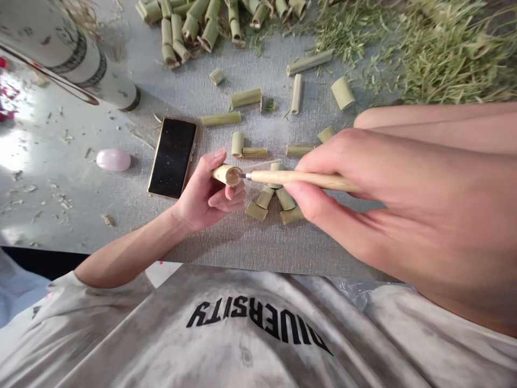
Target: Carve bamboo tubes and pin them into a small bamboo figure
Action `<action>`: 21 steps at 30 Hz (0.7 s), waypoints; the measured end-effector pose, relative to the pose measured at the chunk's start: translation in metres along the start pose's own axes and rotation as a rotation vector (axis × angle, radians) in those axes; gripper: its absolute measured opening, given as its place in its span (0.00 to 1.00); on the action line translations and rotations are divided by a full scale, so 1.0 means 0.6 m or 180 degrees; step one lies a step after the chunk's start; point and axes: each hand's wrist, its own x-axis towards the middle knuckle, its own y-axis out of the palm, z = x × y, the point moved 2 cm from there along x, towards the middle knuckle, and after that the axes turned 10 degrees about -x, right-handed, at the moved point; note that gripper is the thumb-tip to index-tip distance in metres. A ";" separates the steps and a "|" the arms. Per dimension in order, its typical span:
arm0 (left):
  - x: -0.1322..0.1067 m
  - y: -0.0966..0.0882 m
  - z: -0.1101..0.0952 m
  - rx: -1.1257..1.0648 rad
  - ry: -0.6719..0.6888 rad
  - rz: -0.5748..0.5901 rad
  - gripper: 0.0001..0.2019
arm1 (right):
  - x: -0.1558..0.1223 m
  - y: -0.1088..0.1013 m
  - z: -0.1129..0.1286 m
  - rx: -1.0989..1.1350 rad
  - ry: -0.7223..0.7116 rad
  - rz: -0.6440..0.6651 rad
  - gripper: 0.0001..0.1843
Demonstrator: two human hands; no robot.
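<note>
My left hand point(214, 188) is closed around a short hollow bamboo piece point(221, 174), its open end turned to the right. In my right hand point(379, 172) is a carving tool point(299, 178) with a slim pale wooden handle, pinched between thumb and fingers. Its small metal tip is at the mouth of the bamboo; how far it reaches inside is hard to make out. Under and beyond my hands, short bamboo segments point(265, 197) lie in a figure-like arrangement on the table, partly covered by my right hand.
A black phone point(172, 157) lies left of my left hand, near a pale pink oval object point(113, 160). A patterned cylinder point(86, 64) lies at upper left. Bamboo pieces point(189, 27) and green shavings point(440, 54) are heaped at the back. Bare skin point(436, 119) shows behind my right hand, owner unclear.
</note>
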 end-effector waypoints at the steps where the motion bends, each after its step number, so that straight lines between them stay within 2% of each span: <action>1: 0.000 -0.001 0.001 0.0033 0.0028 0.0046 0.39 | -0.001 0.004 0.001 0.0010 -0.0020 -0.0018 0.20; 5: 0.000 -0.003 0.005 -0.0049 0.0049 -0.0096 0.35 | -0.007 0.012 0.017 -0.0368 0.0056 -0.0228 0.22; 8: -0.003 0.000 0.005 -0.0052 0.0164 -0.0227 0.32 | -0.007 0.011 0.038 -0.0551 0.0065 -0.0176 0.24; 12: -0.008 0.004 0.004 0.0363 0.0200 -0.0185 0.30 | -0.009 0.010 0.053 -0.0420 -0.0126 0.0007 0.24; 16: -0.007 0.001 0.003 0.0567 0.0187 -0.0043 0.27 | -0.016 0.017 0.043 -0.0347 -0.0296 0.0162 0.21; 21: -0.003 -0.007 -0.004 0.0423 0.0142 0.0122 0.29 | -0.003 0.013 0.001 0.0203 -0.0378 -0.0114 0.15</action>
